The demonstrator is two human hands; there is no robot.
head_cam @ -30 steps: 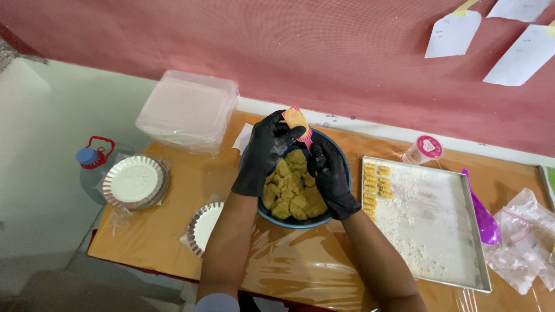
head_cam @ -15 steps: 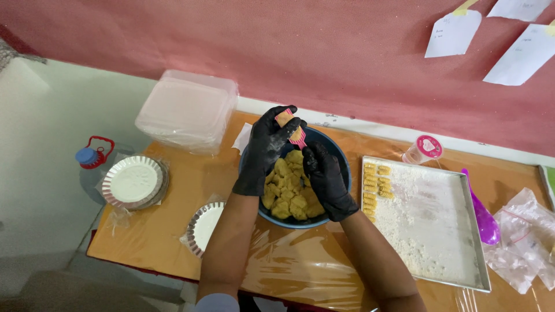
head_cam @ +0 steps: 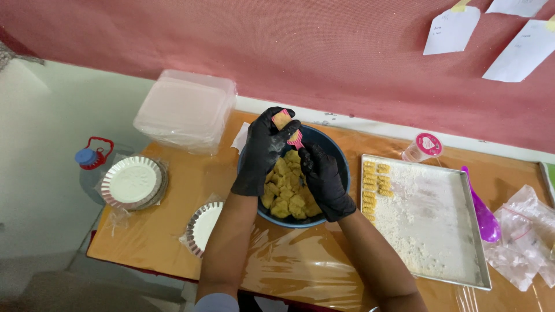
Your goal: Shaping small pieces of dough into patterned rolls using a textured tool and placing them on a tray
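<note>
On the table (head_cam: 173,231), a blue bowl (head_cam: 335,151) holds dough chunks (head_cam: 289,193); left-hand fingers (head_cam: 272,138) pinch seemingly a pink comb (head_cam: 292,130).

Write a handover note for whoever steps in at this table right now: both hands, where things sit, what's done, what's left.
Left hand: black glove, pinching a pink ridged tool with a dough piece on it, above the blue bowl.
Right hand: black glove, over the bowl, fingertips at the tool.
Dough chunks fill the bowl.
Done: two short rows of ridged pieces at the far left corner of the floured tray.
Left: most of the dough is unshaped.
</note>
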